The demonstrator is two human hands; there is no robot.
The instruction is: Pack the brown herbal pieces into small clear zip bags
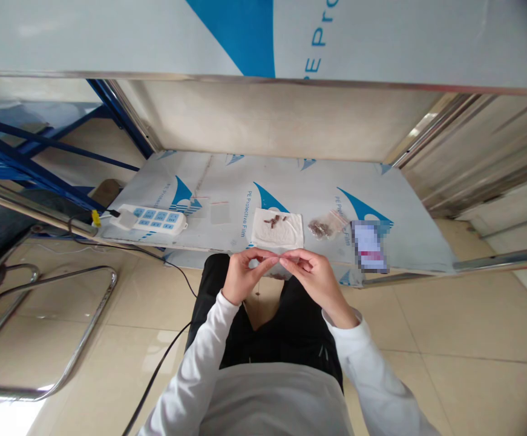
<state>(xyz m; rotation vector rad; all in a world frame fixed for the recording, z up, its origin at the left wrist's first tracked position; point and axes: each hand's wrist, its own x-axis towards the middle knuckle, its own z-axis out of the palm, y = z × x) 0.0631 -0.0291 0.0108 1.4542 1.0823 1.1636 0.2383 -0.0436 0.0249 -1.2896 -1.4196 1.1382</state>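
My left hand [247,272] and my right hand [315,275] meet at the fingertips in front of the shelf's near edge. Both are closed in a pinch along the top of a small clear zip bag [279,276]. Dark brown bits show low in the bag, below my fingers; the rest is mostly hidden. Just beyond my hands, a folded white cloth or tissue [290,238] lies on the shelf with several small reddish-brown pieces [273,221] on it. Right of it lies another clear zip bag [327,225] containing brown pieces.
A white power strip [158,219] with a plug and black cable sits at the left of the film-covered shelf [218,242]. Flat clear bags [220,212] lie near it. A pixelated phone-like object [371,247] is on the right. An upper shelf [109,42] overhangs the back.
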